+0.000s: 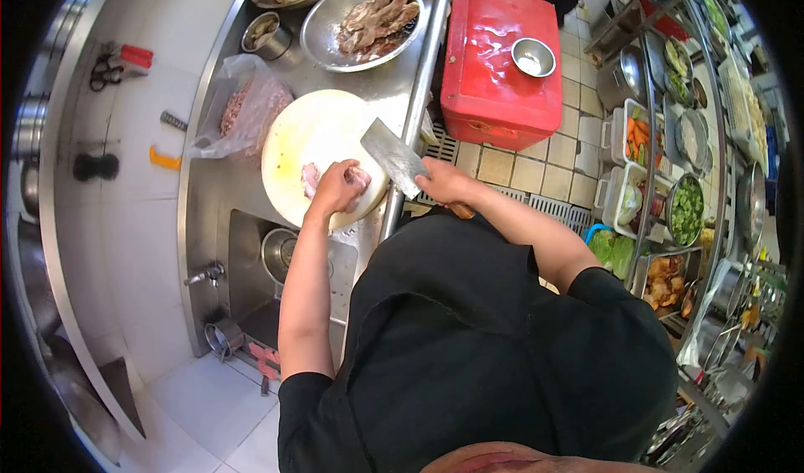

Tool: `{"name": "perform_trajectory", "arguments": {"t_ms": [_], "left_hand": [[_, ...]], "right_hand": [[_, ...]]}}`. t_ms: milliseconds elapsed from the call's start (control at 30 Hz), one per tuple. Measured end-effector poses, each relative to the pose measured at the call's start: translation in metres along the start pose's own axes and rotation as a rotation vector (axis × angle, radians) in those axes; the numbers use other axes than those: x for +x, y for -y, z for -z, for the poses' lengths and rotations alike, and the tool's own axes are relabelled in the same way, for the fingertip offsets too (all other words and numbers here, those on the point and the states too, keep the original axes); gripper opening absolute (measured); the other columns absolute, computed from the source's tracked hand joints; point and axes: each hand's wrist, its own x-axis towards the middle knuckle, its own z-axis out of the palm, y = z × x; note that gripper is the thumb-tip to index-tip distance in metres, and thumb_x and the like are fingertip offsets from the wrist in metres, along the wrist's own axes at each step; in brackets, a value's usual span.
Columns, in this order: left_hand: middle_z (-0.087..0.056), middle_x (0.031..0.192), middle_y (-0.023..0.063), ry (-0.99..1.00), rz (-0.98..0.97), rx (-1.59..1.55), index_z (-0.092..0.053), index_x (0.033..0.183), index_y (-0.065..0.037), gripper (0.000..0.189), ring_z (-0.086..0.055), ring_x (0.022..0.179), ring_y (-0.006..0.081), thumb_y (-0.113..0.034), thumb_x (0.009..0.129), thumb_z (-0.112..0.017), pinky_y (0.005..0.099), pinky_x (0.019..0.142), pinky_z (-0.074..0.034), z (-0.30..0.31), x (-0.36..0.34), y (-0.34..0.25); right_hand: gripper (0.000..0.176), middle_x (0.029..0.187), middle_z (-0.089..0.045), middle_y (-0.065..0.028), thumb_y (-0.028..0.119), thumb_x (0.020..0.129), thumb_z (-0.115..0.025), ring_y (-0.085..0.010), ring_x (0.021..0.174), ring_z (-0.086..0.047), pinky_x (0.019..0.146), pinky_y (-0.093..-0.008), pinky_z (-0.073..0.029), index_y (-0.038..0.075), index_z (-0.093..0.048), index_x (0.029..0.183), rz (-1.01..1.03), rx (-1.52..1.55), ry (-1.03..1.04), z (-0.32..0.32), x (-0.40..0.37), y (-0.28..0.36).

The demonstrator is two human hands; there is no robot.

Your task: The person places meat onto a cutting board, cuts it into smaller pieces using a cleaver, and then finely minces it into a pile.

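Observation:
A round white cutting board lies on the steel counter beside the sink. My left hand is over the board, its fingers curled round a piece of pale pink raw meat. More of the meat shows on the left side of that hand. My right hand grips a cleaver by its wooden handle. The wide blade of the cleaver reaches over the right edge of the board, a short way from the meat and my left fingers.
Behind the board stand a plastic bag of minced meat, a steel cup and a bowl of dark meat strips. A red cooler box carries a small bowl. Nearer is the sink; food-filled shelves line the right.

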Motion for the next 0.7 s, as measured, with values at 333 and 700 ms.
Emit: {"name": "perform_trajectory", "arguments": {"t_ms": [333,700], "left_hand": [[-0.066,0.102,0.0154,-0.403,-0.211,0.107,-0.074,0.113,-0.004,0.035,-0.069,0.093,0.0323,-0.001,0.078,-0.076,0.0422,0.085,-0.057,0.028,-0.013,-0.035],[-0.067,0.125,0.0199,-0.424,0.074,0.067,-0.07,0.125,-0.002,0.044,-0.066,0.118,0.0382,-0.018,0.085,-0.082,0.0459,0.103,-0.053,-0.042,-0.087,0.017]], "right_hand": [[0.039,0.118,-0.069,-0.0318,0.032,0.104,-0.061,-0.0485,0.117,-0.066,0.099,-0.0518,-0.051,-0.001,-0.058,0.122,0.091,0.014,0.01,0.0,0.01,-0.026],[0.036,0.113,-0.07,-0.0307,0.028,0.103,-0.061,-0.048,0.112,-0.067,0.096,-0.0522,-0.051,-0.002,-0.059,0.122,0.253,-0.084,-0.072,0.007,0.011,-0.02]]}}
